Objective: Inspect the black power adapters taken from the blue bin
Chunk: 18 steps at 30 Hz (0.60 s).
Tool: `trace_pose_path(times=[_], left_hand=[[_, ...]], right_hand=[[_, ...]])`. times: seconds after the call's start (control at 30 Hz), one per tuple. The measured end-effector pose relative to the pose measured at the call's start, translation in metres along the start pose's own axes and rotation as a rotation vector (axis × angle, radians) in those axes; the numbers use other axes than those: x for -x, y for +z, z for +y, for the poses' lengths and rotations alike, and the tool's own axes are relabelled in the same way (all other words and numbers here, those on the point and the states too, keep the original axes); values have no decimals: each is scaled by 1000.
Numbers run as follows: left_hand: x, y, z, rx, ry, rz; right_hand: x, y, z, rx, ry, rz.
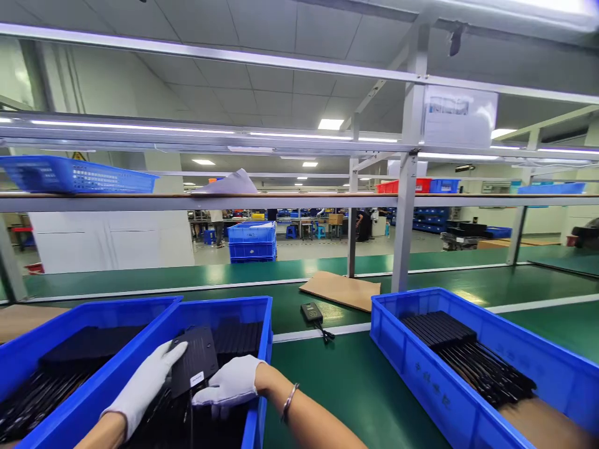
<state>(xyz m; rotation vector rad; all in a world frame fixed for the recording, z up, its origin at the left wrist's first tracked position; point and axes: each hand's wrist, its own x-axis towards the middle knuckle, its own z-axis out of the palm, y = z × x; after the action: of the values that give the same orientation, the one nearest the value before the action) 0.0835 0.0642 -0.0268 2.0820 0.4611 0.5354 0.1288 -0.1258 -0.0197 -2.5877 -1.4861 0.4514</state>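
- Label (197, 378) on my black box (195, 355): print too small to read.
- My right forearm (316, 408): cut off below.
- Leftmost blue bin (126, 312): cut off left.

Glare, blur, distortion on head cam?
Head view, glare: top-right light blown out, white patch on the posted sheet, bright reflections on the green bench. Head view, blur: the right-hand bin smears at its lower-right end; the black device is clearer, its label unreadable. Head view, distortion: that bin looks stretched toward the corner.
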Motion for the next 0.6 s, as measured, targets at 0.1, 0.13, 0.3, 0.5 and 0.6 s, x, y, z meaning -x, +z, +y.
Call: trace_pose_path(times=[0.1,0.13,0.3,0.5,0.6], left_hand=[[15,-4,13,211,-27,-160],[19,-5,17,272,11,-205],[20,-3,17,301,136,-169],[13,-1,3,161,170,-103],[12,2,0,93,157,-103]], right_hand=[[13,5,-8,23,8,76],[16,8,-9,36,12,115],[18,27,-6,57,-26,253],[5,44,4,10,-22,187],[1,48,9,-79,6,79]])
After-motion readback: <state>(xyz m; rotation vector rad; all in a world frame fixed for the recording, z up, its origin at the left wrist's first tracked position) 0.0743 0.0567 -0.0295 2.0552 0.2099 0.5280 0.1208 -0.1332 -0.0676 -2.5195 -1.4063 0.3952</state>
